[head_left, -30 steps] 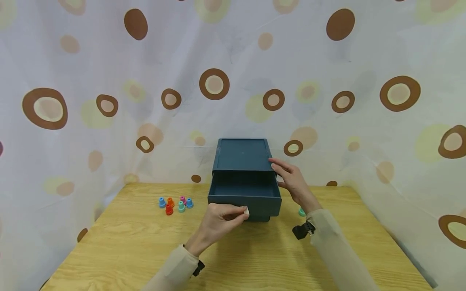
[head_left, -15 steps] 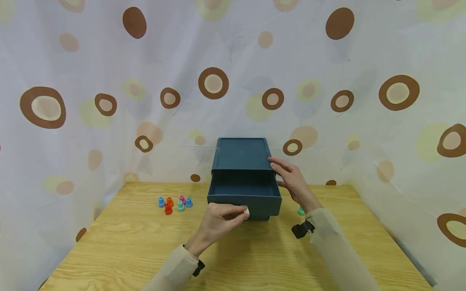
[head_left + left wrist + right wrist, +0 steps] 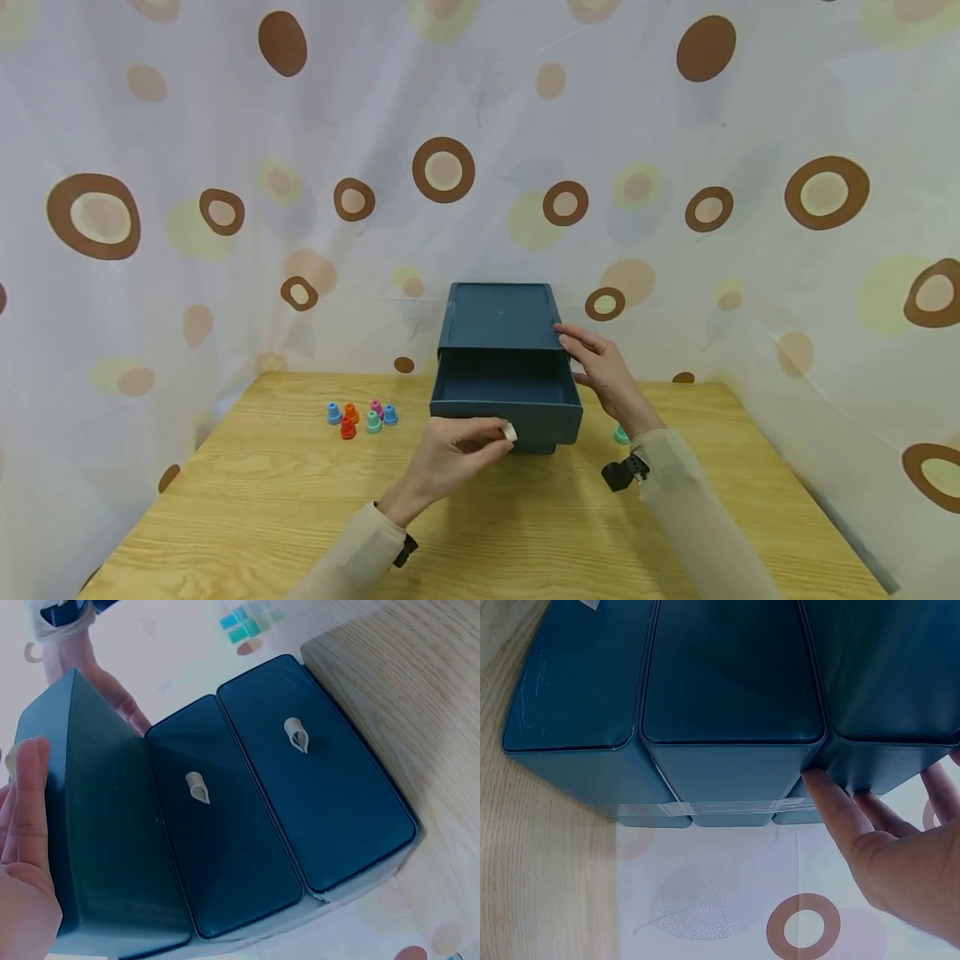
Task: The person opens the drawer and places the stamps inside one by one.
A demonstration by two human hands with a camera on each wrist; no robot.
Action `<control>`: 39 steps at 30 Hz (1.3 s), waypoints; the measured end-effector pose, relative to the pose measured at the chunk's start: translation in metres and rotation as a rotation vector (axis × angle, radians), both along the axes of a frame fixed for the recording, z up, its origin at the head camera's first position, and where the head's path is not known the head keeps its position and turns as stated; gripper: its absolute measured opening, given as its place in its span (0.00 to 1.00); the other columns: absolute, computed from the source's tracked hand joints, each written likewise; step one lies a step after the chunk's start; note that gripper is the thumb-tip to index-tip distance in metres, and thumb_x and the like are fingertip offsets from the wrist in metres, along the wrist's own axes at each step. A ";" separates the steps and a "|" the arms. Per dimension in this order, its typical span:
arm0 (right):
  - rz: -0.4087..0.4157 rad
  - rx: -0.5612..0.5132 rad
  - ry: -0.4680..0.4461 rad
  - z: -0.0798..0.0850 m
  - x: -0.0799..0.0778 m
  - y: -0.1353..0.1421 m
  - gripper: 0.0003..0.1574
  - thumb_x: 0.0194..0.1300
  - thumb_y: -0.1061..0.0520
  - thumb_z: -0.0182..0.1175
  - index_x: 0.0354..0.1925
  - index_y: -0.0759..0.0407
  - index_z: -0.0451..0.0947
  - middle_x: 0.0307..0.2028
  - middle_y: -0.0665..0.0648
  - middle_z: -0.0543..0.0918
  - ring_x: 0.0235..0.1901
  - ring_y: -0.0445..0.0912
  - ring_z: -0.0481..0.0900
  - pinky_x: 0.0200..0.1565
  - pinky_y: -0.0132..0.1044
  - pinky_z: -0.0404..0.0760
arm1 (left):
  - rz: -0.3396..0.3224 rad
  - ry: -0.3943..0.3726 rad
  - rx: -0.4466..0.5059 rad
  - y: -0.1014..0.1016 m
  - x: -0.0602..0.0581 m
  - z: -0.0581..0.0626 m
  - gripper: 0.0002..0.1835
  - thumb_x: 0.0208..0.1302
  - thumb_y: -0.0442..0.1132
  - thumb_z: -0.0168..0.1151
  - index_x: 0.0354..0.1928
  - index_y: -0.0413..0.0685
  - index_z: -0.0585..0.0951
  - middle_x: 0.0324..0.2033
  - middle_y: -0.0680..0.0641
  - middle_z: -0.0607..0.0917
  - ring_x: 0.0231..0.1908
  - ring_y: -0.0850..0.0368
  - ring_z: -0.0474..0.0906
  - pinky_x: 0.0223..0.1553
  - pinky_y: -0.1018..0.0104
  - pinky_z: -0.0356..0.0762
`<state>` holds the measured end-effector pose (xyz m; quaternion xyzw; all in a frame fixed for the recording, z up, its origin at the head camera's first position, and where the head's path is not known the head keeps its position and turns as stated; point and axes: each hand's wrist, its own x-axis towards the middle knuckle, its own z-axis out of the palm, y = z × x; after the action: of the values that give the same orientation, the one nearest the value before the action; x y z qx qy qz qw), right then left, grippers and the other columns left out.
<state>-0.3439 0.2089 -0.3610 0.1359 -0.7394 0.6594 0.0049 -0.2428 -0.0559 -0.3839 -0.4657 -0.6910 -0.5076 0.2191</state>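
Note:
A dark blue drawer cabinet (image 3: 498,317) stands at the back of the table, its top drawer (image 3: 551,423) pulled out, with a bare interior. My left hand (image 3: 446,457) pinches the white pull loop (image 3: 510,432) on that drawer's front between thumb and index finger. In the left wrist view, two lower drawers sit closed, each with a pale loop: the middle loop (image 3: 196,787) and the bottom loop (image 3: 297,735). My right hand (image 3: 604,373) rests its fairly straight fingers against the cabinet's right side; the right wrist view shows the fingertips (image 3: 819,781) near the top drawer's seam.
Several small coloured stepped plastic pieces, including a red one (image 3: 348,427), stand left of the cabinet. A green piece (image 3: 621,435) lies at the right, partly behind the right forearm. A patterned curtain (image 3: 315,125) hangs behind the wooden table (image 3: 247,500).
The left hand has shifted very slightly at the pull loop, and more of the loop shows between its fingertips. The drawer stays pulled out and the right hand keeps its place.

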 end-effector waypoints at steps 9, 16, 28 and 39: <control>-0.002 -0.005 -0.002 0.002 0.003 -0.001 0.34 0.74 0.43 0.52 0.72 0.53 0.64 0.75 0.57 0.57 0.76 0.56 0.50 0.68 0.66 0.57 | 0.095 0.044 0.001 -0.019 -0.017 -0.027 0.09 0.55 0.24 0.70 0.39 0.34 0.86 0.27 0.41 0.89 0.20 0.56 0.83 0.25 0.74 0.81; 0.003 -0.007 0.002 0.003 0.001 0.001 0.35 0.74 0.43 0.52 0.72 0.54 0.63 0.75 0.58 0.57 0.76 0.56 0.50 0.68 0.67 0.57 | 0.157 0.081 0.034 -0.039 -0.020 -0.030 0.04 0.59 0.28 0.69 0.34 0.44 0.88 0.23 0.48 0.87 0.19 0.64 0.78 0.21 0.74 0.77; 0.012 -0.001 0.003 0.001 0.001 0.000 0.35 0.74 0.43 0.52 0.73 0.54 0.63 0.75 0.57 0.57 0.76 0.55 0.50 0.68 0.65 0.59 | 0.216 0.035 0.130 -0.062 -0.027 -0.039 0.13 0.59 0.25 0.66 0.24 0.51 0.85 0.15 0.51 0.82 0.14 0.70 0.73 0.16 0.76 0.71; 0.005 0.002 0.002 0.000 0.000 0.001 0.35 0.74 0.42 0.53 0.72 0.53 0.63 0.75 0.57 0.58 0.76 0.55 0.50 0.68 0.64 0.59 | 0.411 -0.072 0.248 -0.082 -0.043 -0.048 0.18 0.62 0.24 0.62 0.16 0.48 0.81 0.09 0.46 0.77 0.09 0.66 0.64 0.09 0.73 0.57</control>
<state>-0.3443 0.2098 -0.3606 0.1384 -0.7396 0.6587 0.0041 -0.2862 -0.1378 -0.4322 -0.2666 -0.7109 -0.5498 0.3484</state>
